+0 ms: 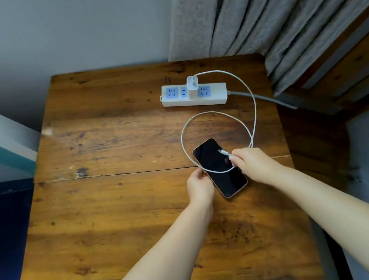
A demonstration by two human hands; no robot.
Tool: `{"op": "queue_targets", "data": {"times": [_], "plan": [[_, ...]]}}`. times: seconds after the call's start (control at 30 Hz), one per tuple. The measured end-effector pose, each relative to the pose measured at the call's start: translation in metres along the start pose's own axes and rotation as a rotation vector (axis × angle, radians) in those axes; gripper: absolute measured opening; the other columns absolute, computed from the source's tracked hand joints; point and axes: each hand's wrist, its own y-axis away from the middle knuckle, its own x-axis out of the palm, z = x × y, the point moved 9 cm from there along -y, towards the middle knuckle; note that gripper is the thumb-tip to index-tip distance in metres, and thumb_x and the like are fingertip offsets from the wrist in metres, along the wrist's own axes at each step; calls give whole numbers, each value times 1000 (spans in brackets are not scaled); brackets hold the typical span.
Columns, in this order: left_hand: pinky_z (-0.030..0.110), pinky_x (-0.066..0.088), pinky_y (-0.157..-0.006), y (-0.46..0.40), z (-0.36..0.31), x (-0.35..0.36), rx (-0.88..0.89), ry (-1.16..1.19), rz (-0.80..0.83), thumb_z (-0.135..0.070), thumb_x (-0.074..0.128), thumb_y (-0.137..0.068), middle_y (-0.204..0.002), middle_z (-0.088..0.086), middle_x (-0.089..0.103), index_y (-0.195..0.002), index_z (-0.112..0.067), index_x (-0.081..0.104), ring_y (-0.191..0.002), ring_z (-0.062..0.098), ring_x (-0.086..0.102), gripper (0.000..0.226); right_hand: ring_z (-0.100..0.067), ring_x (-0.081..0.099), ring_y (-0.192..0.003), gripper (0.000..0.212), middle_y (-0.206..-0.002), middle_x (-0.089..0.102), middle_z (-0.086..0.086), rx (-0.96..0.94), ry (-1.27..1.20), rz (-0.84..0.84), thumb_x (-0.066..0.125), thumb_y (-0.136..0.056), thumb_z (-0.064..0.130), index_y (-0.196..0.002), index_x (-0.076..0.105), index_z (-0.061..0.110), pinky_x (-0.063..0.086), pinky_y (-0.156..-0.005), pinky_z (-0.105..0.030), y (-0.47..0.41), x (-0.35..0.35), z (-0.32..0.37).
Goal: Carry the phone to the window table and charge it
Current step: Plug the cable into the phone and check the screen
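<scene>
My left hand (199, 183) grips the phone (220, 167) flat on the table (120, 199); my right hand (252, 162) pinches the cable (252, 108) plug above its screen. The cable loops across it from the charger (193, 85) in the power strip (194, 95) near the curtain (278, 6).

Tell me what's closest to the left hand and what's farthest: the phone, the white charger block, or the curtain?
Measured from the left hand in the head view:
1. Phone: touching it, the fingers grip its left edge.
2. Charger block: farther back on the table, plugged into the power strip.
3. Curtain: farthest, hanging behind the table's back right corner.
</scene>
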Motion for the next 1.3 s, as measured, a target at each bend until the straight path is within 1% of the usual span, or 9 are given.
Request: {"op": "queue_targets", "data": {"times": [0.2,0.37,0.47,0.63,0.73,0.83,0.97,1.1,1.3], "plan": [[39,53,-80,-7,-8,15,-36,45,96,-10,41,-92,-85,8,69,-87,-11,68,-81,24,62,27,-22,63,-83,31,-84,66,-7,43,-151,28,39,-98,27,-77,60,17,52,-77,-36,0,-1,-15],[45,51,-86,-8,-17,18,-3,-26,164,-9,44,-89,-102,11,65,-97,-18,55,-97,30,63,16,-23,64,-84,32,-84,66,-5,25,-167,23,38,-98,29,-80,61,17,55,-80,-39,-2,2,-11],[40,51,-85,-7,-31,10,124,-146,206,-5,48,-92,-106,12,66,-109,-12,53,-98,26,63,19,-20,65,-78,32,-84,65,-7,41,-217,-15,36,-99,32,-87,60,14,59,-65,-34,-5,-2,-4],[42,55,-85,-2,-44,-29,170,-233,336,-11,50,-93,-104,12,69,-104,-16,55,-99,23,64,13,-15,51,-57,44,-61,51,1,-70,-160,-271,31,-99,40,-61,46,23,38,-50,-29,-4,-34,28],[40,54,-82,-11,-63,-90,254,-278,100,-10,49,-92,-102,10,68,-104,-16,56,-98,24,63,14,-17,52,-58,43,-58,53,2,-125,-246,-134,28,-100,41,-76,58,21,42,-60,-34,-3,-26,57],[40,55,-78,-21,-74,-149,187,41,-159,-5,47,-92,-104,13,63,-110,-8,54,-88,26,63,20,-13,50,-46,33,-58,56,1,-184,-344,157,25,-101,36,-112,55,29,45,-56,-27,4,7,100],[28,55,-55,-20,-90,-171,122,514,-70,-2,43,-94,-106,11,62,-121,-4,48,-76,16,65,27,-9,39,-34,35,-59,52,1,-182,-514,443,25,-103,30,-122,51,17,29,-35,-17,17,49,145],[24,56,-49,-10,-98,-169,130,651,45,-2,42,-95,-95,11,65,-116,-4,52,-78,17,65,23,-11,27,-40,46,-53,34,3,-212,-594,523,25,-100,44,-112,60,16,23,-40,-21,24,65,170],[23,57,-52,-4,-98,-165,108,741,96,-2,41,-95,-91,11,65,-100,-7,55,-78,18,64,15,-12,27,-41,48,-49,36,5,-207,-544,565,24,-99,47,-109,61,16,24,-40,-21,25,73,180]]}}
